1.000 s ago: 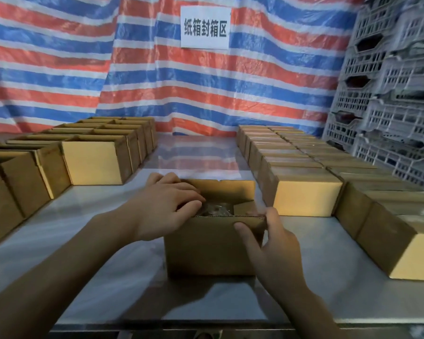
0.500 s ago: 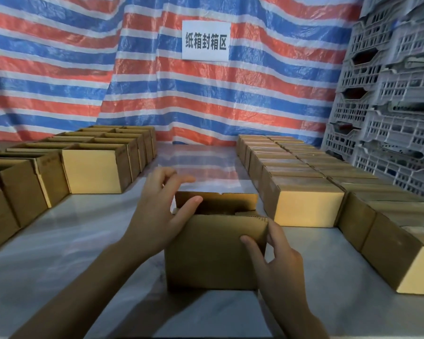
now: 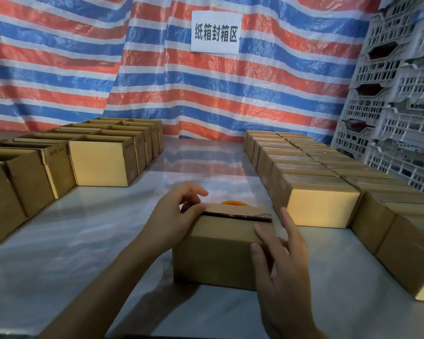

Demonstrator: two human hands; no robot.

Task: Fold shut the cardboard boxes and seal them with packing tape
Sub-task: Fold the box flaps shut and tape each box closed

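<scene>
One box in hand: a cardboard box (image 3: 216, 255) stands on the pale table (image 3: 83, 241), near centre and between the two hands. Its top flaps (image 3: 230, 211) are folded down, with a dark slit showing between them.
Left hand (image 3: 174, 223): at the box's upper left corner. The thumb lies along the edge of the near flap, and the fingers are bent over the top further back. From this angle I cannot tell whether those fingers grasp the far flap or only hang above it.
Right hand (image 3: 282, 265): fingers straight and spread, released. They lie flat against the box's front face near its right corner and grasp nothing.
Behind the box: an orange object (image 3: 234, 203), rounded, with only its top showing over the far flap.
Left side: open boxes (image 3: 101, 165) in rows, touching one another and well apart from the centre box.
Right side: closed boxes (image 3: 321, 209) packed side by side, running back to the tarpaulin.
Backdrop: a tarpaulin (image 3: 157, 69) striped red, white and blue, with a white sign (image 3: 216, 31) reading 纸箱封箱区.
Far right: grey plastic crates (image 3: 397, 94), stacked high.
</scene>
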